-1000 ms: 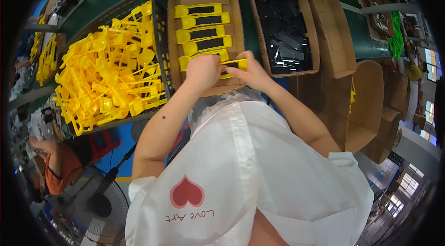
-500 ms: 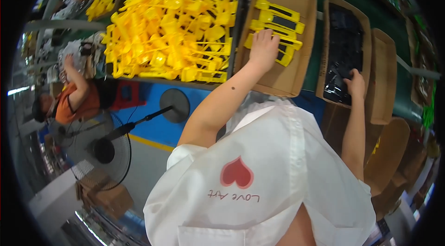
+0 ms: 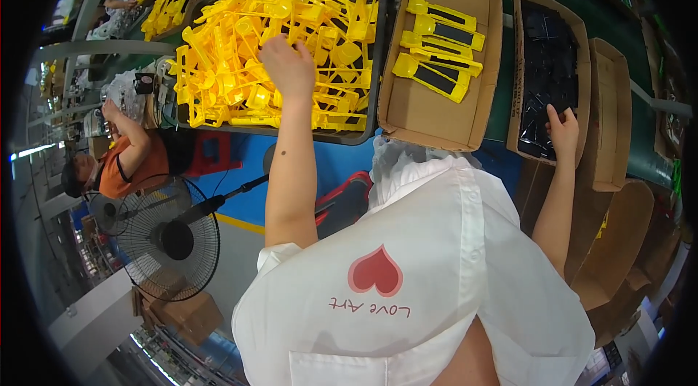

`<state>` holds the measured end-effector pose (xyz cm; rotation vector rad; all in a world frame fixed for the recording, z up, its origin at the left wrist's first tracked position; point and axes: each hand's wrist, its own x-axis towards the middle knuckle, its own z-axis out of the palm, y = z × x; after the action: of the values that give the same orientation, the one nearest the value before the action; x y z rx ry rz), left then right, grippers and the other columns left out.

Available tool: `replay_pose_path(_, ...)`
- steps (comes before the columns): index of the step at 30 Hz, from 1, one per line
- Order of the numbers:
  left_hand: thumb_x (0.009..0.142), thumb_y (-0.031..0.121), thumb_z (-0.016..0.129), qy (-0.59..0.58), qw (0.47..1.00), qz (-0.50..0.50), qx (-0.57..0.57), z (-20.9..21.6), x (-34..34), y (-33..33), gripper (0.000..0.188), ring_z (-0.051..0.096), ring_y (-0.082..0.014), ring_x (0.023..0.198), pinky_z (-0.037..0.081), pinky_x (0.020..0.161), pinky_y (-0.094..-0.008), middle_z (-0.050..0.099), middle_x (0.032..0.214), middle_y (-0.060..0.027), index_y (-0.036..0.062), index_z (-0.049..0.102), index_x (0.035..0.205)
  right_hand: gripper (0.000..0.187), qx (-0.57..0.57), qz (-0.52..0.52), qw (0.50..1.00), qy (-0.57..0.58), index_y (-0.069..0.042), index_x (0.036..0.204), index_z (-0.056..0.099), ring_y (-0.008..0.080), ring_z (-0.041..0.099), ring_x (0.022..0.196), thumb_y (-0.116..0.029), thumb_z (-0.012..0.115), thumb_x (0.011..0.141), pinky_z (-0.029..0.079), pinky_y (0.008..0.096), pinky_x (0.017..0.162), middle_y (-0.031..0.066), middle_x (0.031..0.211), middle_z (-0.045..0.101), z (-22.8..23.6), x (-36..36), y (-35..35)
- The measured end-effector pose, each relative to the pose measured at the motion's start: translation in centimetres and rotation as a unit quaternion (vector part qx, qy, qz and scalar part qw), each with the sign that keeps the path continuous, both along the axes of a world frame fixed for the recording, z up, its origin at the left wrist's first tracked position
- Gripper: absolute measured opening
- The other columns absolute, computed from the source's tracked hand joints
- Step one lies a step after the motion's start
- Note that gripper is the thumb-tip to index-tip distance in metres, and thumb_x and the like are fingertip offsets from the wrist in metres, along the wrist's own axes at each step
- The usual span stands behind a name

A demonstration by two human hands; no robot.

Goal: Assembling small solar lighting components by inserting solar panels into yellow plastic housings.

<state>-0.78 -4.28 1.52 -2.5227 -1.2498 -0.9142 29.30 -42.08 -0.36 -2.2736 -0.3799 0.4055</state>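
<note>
My left hand point(image 3: 287, 66) reaches into a dark crate point(image 3: 378, 44) heaped with yellow plastic parts point(image 3: 218, 59), its fingers curled down onto a piece in the pile. My right hand point(image 3: 563, 131) lies on the near end of a cardboard box point(image 3: 605, 110) full of black parts point(image 3: 549, 66), fingertips among them; what they hold is hidden. Between the two stands a cardboard tray point(image 3: 429, 113) holding several yellow pieces fitted with black inserts point(image 3: 436, 51), laid in a column.
More cardboard boxes point(image 3: 618, 255) stand at the right. Below the green bench are a floor fan point(image 3: 171, 237) and a red stool point(image 3: 342, 197). A person in an orange top point(image 3: 120, 161) works at the left near another pile of yellow parts point(image 3: 167, 4).
Both hands left the middle tray, where they held a yellow piece together. My left hand swung left into the yellow parts crate; my right hand went right to the black parts box.
</note>
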Motion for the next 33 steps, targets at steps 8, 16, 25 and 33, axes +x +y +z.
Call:
replay_pose_path(8,0.076,0.016,0.054,-0.085,0.866,0.034,-0.492,-0.5,-5.1,9.0,0.039,0.056,-0.0214,0.072,0.044,0.068,-0.0307,0.058,0.081,-0.01,0.0072,0.05,0.114,0.022,0.009,0.039,0.999,-0.007,-0.003,0.083,0.057,0.008,0.051,0.052,-0.025,0.059,0.078,0.04,0.0224,0.048,0.0012,0.057,0.052,0.8,-0.8,1.2)
replay_pose_path(16,0.076,0.002,0.058,-0.307,0.853,-0.173,-0.386,10.7,-2.3,1.7,0.016,0.053,-0.0098,0.069,0.043,0.065,-0.0205,0.059,0.08,-0.0041,-0.0003,0.058,0.092,0.02,-0.001,0.037,0.999,0.011,-0.004,0.085,0.057,0.0081,0.052,0.052,-0.023,0.059,0.078,0.04,0.0215,0.048,0.001,0.06,0.054,0.9,-1.9,0.5)
replay_pose_path(25,0.068,-0.005,0.06,-0.534,0.388,-0.449,-0.603,6.5,-1.0,-7.6,0.018,0.055,-0.0217,0.071,0.049,0.063,-0.0303,0.054,0.082,-0.0115,0.0058,0.049,0.079,0.019,0.147,-0.013,0.985,0.086,-0.002,0.086,0.056,0.0092,0.055,0.056,-0.021,0.058,0.08,0.044,0.0209,0.051,0.0024,0.066,0.057,2.8,-3.4,2.4)
replay_pose_path(33,0.079,-0.003,0.049,-0.621,0.32,-0.227,-0.679,3.7,3.6,-11.5,0.024,0.057,-0.0191,0.079,0.048,0.071,-0.031,0.054,0.094,-0.0088,0.0081,0.044,0.099,0.009,0.223,0.084,0.954,0.182,-0.006,0.08,0.054,0.0036,0.045,0.046,-0.015,0.055,0.082,0.033,0.0157,0.04,-0.0011,0.061,0.053,7.4,-4.7,3.4)
